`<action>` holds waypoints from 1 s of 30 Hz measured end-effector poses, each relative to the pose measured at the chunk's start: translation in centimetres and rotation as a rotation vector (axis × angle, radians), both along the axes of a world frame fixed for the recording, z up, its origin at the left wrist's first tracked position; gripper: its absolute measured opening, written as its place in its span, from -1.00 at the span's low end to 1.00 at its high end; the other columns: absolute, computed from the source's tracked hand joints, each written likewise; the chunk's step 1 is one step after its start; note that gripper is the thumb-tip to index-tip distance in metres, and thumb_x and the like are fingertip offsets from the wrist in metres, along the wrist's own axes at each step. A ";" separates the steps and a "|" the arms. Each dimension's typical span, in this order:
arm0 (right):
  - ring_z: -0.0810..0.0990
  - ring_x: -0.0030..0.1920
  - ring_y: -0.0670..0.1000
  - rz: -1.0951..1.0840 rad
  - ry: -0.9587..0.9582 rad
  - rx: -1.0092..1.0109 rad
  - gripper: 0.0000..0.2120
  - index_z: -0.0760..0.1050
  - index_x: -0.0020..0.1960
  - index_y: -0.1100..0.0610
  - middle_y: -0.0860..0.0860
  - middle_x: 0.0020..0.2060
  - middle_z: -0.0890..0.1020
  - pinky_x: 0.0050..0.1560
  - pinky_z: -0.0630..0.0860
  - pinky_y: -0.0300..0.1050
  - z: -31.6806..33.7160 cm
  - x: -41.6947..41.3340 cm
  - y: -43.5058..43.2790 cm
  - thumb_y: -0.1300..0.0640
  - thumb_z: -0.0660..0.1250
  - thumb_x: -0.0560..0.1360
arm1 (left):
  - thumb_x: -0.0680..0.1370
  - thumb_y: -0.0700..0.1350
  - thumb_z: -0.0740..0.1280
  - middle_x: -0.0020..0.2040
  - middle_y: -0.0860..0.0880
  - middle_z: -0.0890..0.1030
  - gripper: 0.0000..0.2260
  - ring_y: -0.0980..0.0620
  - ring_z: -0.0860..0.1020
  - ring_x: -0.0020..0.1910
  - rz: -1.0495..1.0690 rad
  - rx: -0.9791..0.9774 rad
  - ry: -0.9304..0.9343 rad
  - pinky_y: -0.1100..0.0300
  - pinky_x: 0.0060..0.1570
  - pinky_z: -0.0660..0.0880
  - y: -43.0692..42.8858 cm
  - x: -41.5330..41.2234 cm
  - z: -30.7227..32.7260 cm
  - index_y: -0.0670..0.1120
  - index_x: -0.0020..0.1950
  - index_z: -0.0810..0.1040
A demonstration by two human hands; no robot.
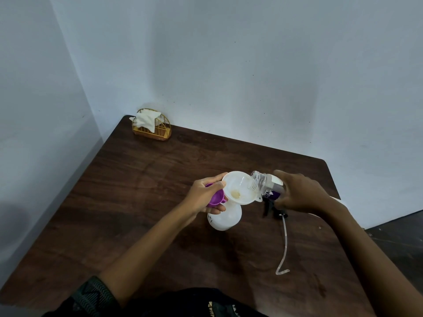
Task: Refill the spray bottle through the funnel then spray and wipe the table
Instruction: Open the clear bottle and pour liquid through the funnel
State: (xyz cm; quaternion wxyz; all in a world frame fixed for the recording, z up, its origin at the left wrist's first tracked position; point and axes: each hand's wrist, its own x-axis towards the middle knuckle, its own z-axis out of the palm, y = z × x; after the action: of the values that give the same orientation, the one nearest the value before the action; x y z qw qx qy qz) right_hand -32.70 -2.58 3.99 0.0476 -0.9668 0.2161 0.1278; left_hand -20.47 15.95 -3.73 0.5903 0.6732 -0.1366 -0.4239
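Observation:
A white spray bottle (225, 219) stands on the dark wooden table (142, 179), with a white funnel (238, 187) seated in its neck. My left hand (209, 194) grips the funnel's rim and the bottle's top, and a purple cap (216, 199) is tucked in its fingers. My right hand (299, 193) holds a clear refill bottle (266, 185) with a purple label, tipped so its open mouth sits over the funnel. A little yellowish liquid pools in the funnel. The black spray head (271, 208) with its long clear tube (285, 245) lies on the table under my right hand.
A gold wire holder (152, 130) with white napkins (146, 118) stands at the table's far left corner against the wall. The table's right edge drops to a dark floor (398, 234). Walls close in behind and to the left.

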 end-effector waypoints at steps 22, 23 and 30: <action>0.39 -0.38 -0.09 0.013 0.017 0.011 -0.71 0.32 -0.08 0.02 -0.11 -0.37 0.44 -0.44 0.22 -0.22 0.2 0.1 0.1 0.07 0.39 0.32 | 0.58 -0.07 0.26 -0.07 -0.05 0.61 -0.64 0.07 0.61 -0.37 -0.006 -0.014 -0.010 0.25 -0.33 0.59 0.0 -0.1 0.1 0.08 0.38 0.40; 0.39 -0.38 -0.09 0.015 0.019 0.011 -0.71 0.32 -0.07 0.02 -0.11 -0.38 0.44 -0.44 0.22 -0.22 0.1 0.1 0.0 0.06 0.39 0.32 | 0.58 -0.07 0.26 -0.08 -0.04 0.61 -0.64 0.07 0.61 -0.37 -0.005 -0.014 -0.009 0.25 -0.33 0.59 0.0 -0.1 0.0 0.08 0.38 0.40; 0.45 -0.31 0.00 0.027 0.006 0.011 -0.70 0.33 -0.04 0.03 -0.13 -0.38 0.43 -0.43 0.25 -0.21 -0.1 0.1 -0.2 0.05 0.40 0.32 | 0.58 -0.08 0.25 -0.09 -0.02 0.61 -0.65 0.07 0.60 -0.39 -0.005 -0.020 0.004 0.25 -0.33 0.59 0.1 0.0 0.0 0.08 0.37 0.41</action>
State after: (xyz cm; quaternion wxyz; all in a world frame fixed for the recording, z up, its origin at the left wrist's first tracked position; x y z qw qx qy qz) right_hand -32.65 -2.74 3.88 0.0508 -0.9689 0.2026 0.1324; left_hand -20.50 16.03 -3.69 0.5961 0.6662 -0.1413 -0.4253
